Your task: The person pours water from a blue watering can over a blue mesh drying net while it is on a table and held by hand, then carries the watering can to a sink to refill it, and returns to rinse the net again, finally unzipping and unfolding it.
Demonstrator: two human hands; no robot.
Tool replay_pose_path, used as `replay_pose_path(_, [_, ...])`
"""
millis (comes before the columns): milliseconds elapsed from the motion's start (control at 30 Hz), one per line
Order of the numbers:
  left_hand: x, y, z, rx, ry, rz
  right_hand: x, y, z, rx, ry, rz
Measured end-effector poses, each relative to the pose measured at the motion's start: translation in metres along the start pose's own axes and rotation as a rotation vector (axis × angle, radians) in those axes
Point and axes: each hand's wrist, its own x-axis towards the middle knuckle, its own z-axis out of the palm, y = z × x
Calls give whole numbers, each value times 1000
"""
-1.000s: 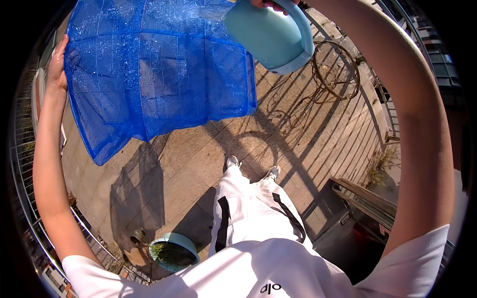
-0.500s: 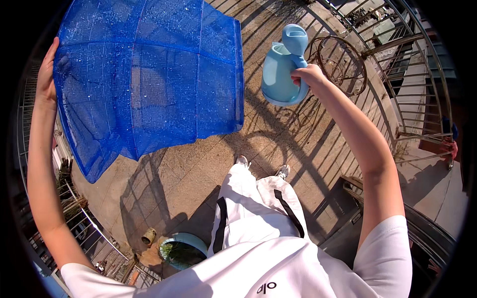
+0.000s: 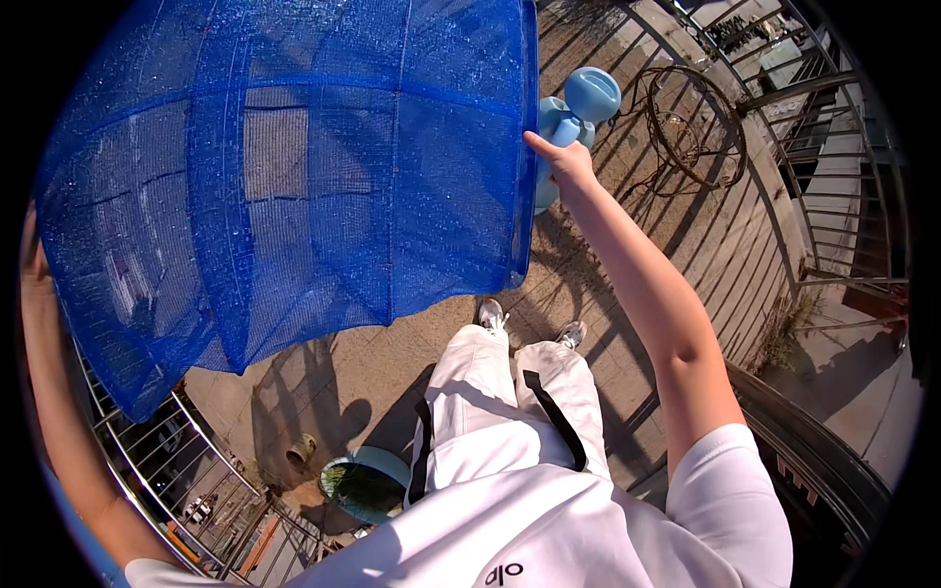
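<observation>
A large blue mesh net (image 3: 358, 157) with wet-looking, glinting specks hangs in stiff-edged tiers across the upper left. At its far left edge is my left hand (image 3: 34, 257), closed on the mesh; its fingers are partly hidden and dim. My right hand (image 3: 567, 165) is wrapped round the handle of a light blue watering can (image 3: 593, 94), with the index finger stretched out to the net's right edge. Much of the can's body is hidden behind the net and my hand; its rounded top part shows above them.
A coiled ring of brown vines or wire (image 3: 694, 127) lies beyond my right hand. Metal railings (image 3: 848, 186) bound the tiled floor (image 3: 676, 255). By my left leg stand a pale blue tub (image 3: 377, 461) with green plants and a small pot (image 3: 302, 450).
The net has shifted and spread left and downward, and my left hand has gone further left with it. My right hand and the can have come up against the net's right edge.
</observation>
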Motion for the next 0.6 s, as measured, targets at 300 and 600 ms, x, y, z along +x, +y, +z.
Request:
replay_pose_path(300, [-11, -153, -79, 213, 386, -120, -6, -30, -2, 139, -31, -76])
replay_pose_path(600, [-58, -338, -2, -50, 375, -149, -25, -97, -31, 173, -116, -199])
